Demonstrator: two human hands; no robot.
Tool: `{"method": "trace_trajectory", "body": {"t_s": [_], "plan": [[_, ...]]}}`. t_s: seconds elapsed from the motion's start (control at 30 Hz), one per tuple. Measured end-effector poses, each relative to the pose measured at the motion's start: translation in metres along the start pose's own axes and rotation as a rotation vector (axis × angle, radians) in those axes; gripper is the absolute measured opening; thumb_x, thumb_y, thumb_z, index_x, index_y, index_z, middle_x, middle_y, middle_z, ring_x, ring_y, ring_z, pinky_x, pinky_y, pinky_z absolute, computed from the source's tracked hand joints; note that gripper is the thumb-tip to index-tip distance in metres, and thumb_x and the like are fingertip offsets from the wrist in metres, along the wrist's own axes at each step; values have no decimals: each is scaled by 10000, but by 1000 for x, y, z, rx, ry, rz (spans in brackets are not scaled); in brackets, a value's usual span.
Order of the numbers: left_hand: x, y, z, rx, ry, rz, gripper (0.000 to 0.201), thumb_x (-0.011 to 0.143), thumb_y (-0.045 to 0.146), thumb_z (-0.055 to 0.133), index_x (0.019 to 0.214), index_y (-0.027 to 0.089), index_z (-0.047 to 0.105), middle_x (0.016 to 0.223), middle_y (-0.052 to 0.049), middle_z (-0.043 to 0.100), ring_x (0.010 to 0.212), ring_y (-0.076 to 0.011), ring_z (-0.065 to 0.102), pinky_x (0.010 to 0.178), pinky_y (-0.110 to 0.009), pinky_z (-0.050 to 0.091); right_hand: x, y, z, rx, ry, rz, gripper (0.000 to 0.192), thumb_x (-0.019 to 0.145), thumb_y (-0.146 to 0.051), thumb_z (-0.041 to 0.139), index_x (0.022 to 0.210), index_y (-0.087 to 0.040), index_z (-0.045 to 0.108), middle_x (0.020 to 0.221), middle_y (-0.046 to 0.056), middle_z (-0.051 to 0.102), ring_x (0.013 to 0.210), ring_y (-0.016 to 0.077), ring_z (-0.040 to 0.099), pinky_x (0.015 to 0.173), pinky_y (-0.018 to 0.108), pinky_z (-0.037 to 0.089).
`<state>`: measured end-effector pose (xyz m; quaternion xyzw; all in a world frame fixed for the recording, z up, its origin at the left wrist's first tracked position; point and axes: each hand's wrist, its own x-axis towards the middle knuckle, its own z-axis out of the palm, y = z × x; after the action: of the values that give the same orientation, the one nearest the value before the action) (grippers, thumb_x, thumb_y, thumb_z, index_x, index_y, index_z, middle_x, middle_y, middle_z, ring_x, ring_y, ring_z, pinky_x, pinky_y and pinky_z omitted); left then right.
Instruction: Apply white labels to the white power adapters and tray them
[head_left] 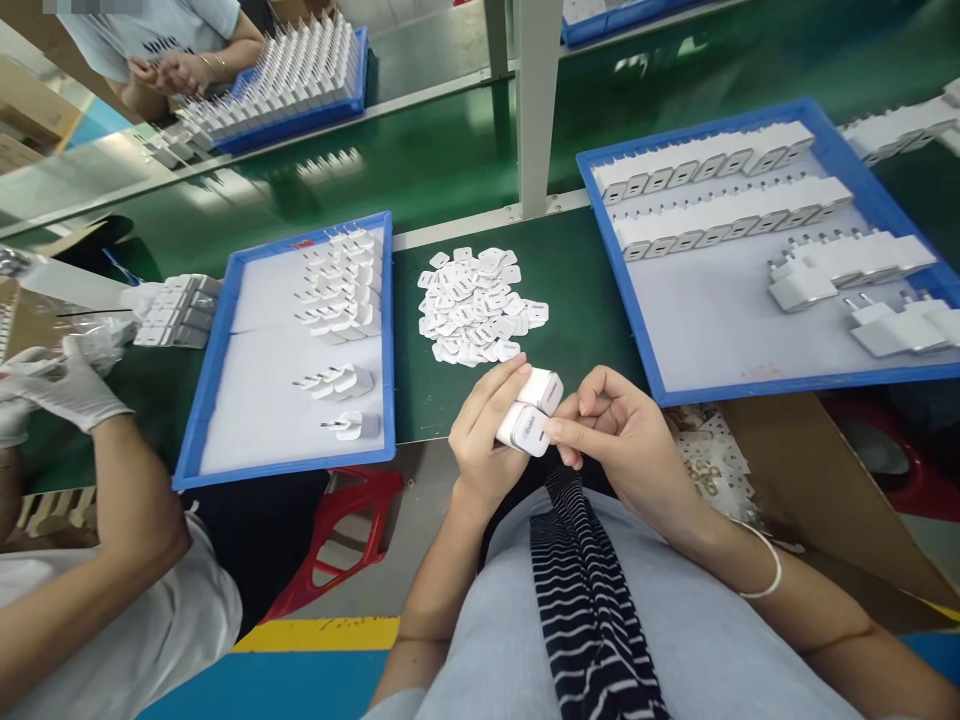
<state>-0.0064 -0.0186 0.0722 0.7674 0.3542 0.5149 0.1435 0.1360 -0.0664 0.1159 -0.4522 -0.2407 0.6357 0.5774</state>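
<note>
Two chargers (531, 410) pinched btwn left hand (484, 440) & right hand (626, 445) grips, label pile (480, 305) just beyond.

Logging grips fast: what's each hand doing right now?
Left hand: closed on two white chargers.
Right hand: fingers curled, touching the lower charger.

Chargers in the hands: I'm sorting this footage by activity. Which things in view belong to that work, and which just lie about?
In hand:
left hand and right hand, both on two chargers
label pile
left tray
right tray

Lying about:
red stool
cardboard box
co-worker's gloved hand
far tray
</note>
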Motion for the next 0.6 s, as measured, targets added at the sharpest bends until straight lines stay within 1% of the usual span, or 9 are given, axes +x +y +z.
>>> {"method": "trace_trajectory", "body": {"t_s": [0.23,0.43,0.5,0.6], "plan": [[-5,-1,3,19,-2,-46,327,895,214,688,1218,167,679,1260,-120,722,1136,-227,712,962,-375,609,1,-1,4,-79,39,-21,481,669,-226,903,710,-220,424,633,-48,670,484,77,560,469,197,480],[-6,0,4,44,1,-98,300,895,215,682,1193,174,690,1250,-110,729,1124,-235,717,948,-397,615,5,5,5,-93,42,-45,484,679,-290,897,702,-223,419,624,-58,635,479,84,568,456,210,488],[-7,1,6,23,5,-132,295,892,209,680,1184,176,697,1248,-108,730,1133,-238,713,955,-408,612,6,8,5,-91,47,-59,464,699,-295,884,709,-223,425,617,-67,608,478,87,574,448,211,490],[-9,2,9,-76,17,-204,294,879,188,680,1172,185,709,1232,-99,738,1149,-236,704,984,-421,599,5,12,5,-110,69,-89,412,740,-275,853,725,-223,444,608,-80,567,469,78,562,442,202,484]]}}
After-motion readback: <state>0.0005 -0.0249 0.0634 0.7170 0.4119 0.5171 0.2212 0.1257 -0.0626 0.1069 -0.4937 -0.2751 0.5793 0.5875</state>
